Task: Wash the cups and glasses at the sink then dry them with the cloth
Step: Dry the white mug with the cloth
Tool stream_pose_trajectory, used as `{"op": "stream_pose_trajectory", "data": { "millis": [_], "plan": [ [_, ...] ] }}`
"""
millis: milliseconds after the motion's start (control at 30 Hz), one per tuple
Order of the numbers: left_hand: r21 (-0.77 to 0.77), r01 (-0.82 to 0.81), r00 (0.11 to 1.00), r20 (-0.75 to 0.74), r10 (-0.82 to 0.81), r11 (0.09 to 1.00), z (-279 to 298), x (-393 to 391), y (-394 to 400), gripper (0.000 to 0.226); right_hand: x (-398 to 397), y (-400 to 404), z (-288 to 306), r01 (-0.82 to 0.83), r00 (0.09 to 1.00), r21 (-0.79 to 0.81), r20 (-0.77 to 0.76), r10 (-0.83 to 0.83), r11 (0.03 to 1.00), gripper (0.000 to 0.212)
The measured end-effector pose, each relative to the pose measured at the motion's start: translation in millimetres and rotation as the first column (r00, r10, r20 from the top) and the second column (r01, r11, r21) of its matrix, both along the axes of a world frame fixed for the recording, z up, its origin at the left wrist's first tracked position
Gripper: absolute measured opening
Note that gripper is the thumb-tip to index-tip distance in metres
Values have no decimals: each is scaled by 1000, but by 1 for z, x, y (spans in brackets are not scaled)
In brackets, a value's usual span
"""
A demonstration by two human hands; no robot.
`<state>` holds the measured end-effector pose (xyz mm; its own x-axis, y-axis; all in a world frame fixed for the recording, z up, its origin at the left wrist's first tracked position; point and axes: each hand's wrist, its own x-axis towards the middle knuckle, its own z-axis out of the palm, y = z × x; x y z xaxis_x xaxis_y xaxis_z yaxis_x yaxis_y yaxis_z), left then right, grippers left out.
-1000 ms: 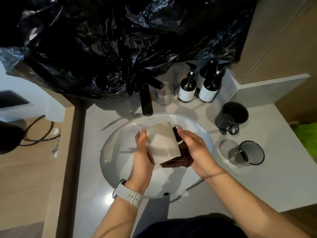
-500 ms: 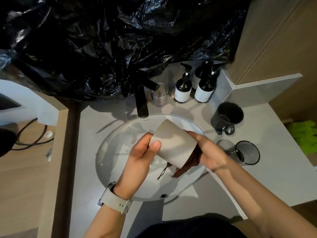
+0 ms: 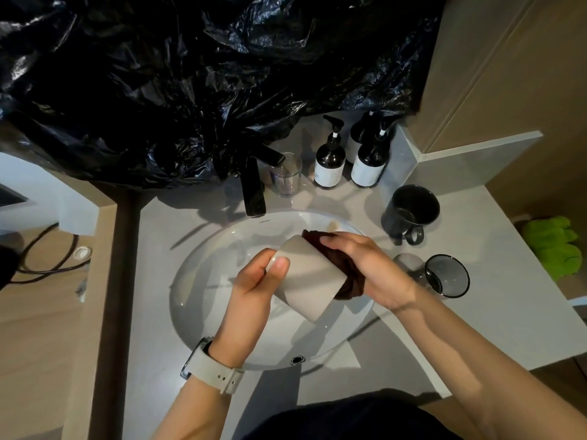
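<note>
Over the white sink basin (image 3: 203,281) I hold a beige cup (image 3: 306,277) tilted on its side. My left hand (image 3: 254,290) grips its base end, thumb on the wall. My right hand (image 3: 365,268) holds a dark brown cloth (image 3: 346,274) pressed against the cup's open end and side. A black mug (image 3: 409,211) stands upright on the counter to the right. A smoky glass (image 3: 444,276) lies on its side near it. A clear glass (image 3: 286,176) stands by the black tap (image 3: 254,188).
Two dark pump bottles (image 3: 330,160) (image 3: 370,160) stand behind the sink. A black plastic sheet (image 3: 190,74) covers the wall above. A green cloth (image 3: 552,246) lies at the right edge. A cable (image 3: 47,258) lies on the wooden surface to the left.
The cup has turned from mouth-down to lying sideways. My right hand has moved round with the cloth from under the cup to its upper right side.
</note>
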<state>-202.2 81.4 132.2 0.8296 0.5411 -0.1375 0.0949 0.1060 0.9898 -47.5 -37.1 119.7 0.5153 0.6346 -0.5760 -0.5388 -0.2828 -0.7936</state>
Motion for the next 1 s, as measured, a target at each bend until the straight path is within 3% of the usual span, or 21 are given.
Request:
{"op": "stream_pose_trajectory", "data": {
  "millis": [67, 133, 167, 233, 267, 300, 400, 433, 467, 533, 567, 633, 667, 733, 800, 933, 1000],
  "plan": [
    [-15, -18, 1000, 1, 18, 1000, -5, 3, -4, 27, 0, 7, 5, -56, 996, 36, 69, 53, 998, 24],
    [-40, -58, 998, -19, 58, 997, -10, 6, -9, 26, -1, 14, 8, -97, 964, 56, 255, 80, 994, 16],
    [-58, -96, 995, -38, 94, 994, -12, 8, -11, 24, -4, 18, 8, -158, 889, 43, 441, 123, 987, 14],
    [-120, -175, 983, -82, 166, 977, -18, 9, -14, 22, -17, 22, 0, -263, 560, -41, 807, 187, 964, 22],
    [-153, -204, 977, -99, 190, 967, -21, 10, -15, 21, -25, 21, -7, -301, 420, -80, 884, 207, 950, 27],
    [-185, -225, 972, -113, 206, 957, -24, 10, -16, 19, -31, 17, -12, -325, 343, -101, 914, 216, 941, 31],
    [-254, -248, 965, -147, 216, 935, -26, 8, -22, 24, -34, 5, -25, -351, 192, -145, 956, 223, 925, 33],
    [-259, -246, 965, -152, 212, 934, -26, 7, -24, 25, -34, 4, -29, -342, 198, -143, 955, 220, 929, 31],
    [-258, -241, 966, -151, 207, 936, -26, 5, -26, 24, -33, 5, -30, -326, 260, -124, 942, 215, 937, 29],
    [-238, -241, 966, -148, 210, 941, -27, 3, -28, 23, -26, 12, -33, -225, 501, -80, 845, 186, 971, 18],
    [-231, -247, 965, -151, 216, 941, -27, 3, -27, 22, -19, 15, -34, -160, 647, -98, 741, 180, 982, 11],
    [-243, -271, 959, -155, 238, 932, -27, 2, -26, 22, -2, 16, -36, -115, 918, -135, 363, 157, 984, 11],
    [-259, -284, 955, -160, 249, 923, -26, 1, -25, 22, 3, 15, -40, -128, 974, -152, 167, 153, 980, 15],
    [-291, -310, 947, -178, 267, 905, -26, -1, -24, 23, 1, 10, -49, -151, 989, -180, -22, 149, 972, 18],
    [-303, -330, 941, -177, 287, 894, -27, -2, -20, 24, -10, 9, -55, -99, 995, -214, 8, 103, 972, 23],
    [-264, -376, 925, -159, 345, 888, -27, 0, -9, 25, -12, 2, -48, 63, 989, 85, -139, -51, 994, 22],
    [-240, -412, 909, -174, 379, 879, -27, 2, -5, 25, -8, 0, -42, 53, 998, 128, -29, -50, 990, 27]
  ]
}}
